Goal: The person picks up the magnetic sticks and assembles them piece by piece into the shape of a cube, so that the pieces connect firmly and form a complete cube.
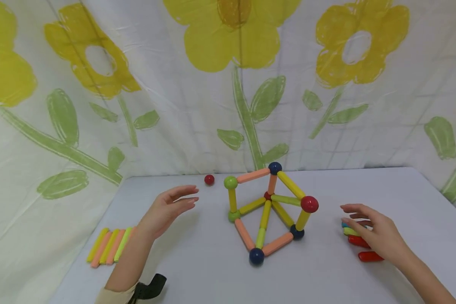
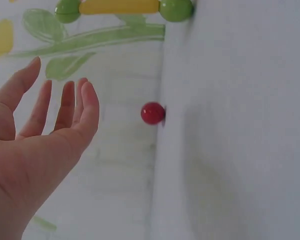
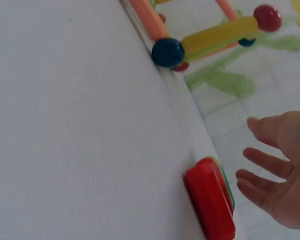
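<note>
A person's left hand [image 1: 163, 213] is held over the white table [image 1: 197, 266], fingers loosely bent and thumb set apart from them, so the grip is wide, with a plain gap in it. Near its fingertips, towards the far edge of the table, lies a red ball [image 1: 209, 180]; the left wrist view shows the two apart. The right hand [image 1: 380, 234] is above the table's right side, likewise in a wide, relaxed curve, with the thumb away from the fingers. Beneath it lie a blue stick [image 1: 345, 224], a green stick [image 1: 350, 232] and two red sticks [image 1: 370, 256], partly hidden by the hand in the head view; the right wrist view shows space between the fingers and the red ones. Between the two hands, well apart from both, stands a frame [image 1: 265, 215] of pink, yellow and green sticks joined by green, dark blue and red balls, with three uprights and several sticks meeting at a red ball low at the back. A row of yellow, pink and green sticks [image 1: 112, 247] lies side by side on the left, partly behind the left forearm. Behind the table hangs a white cloth [image 1: 197, 126] with yellow flowers.
</note>
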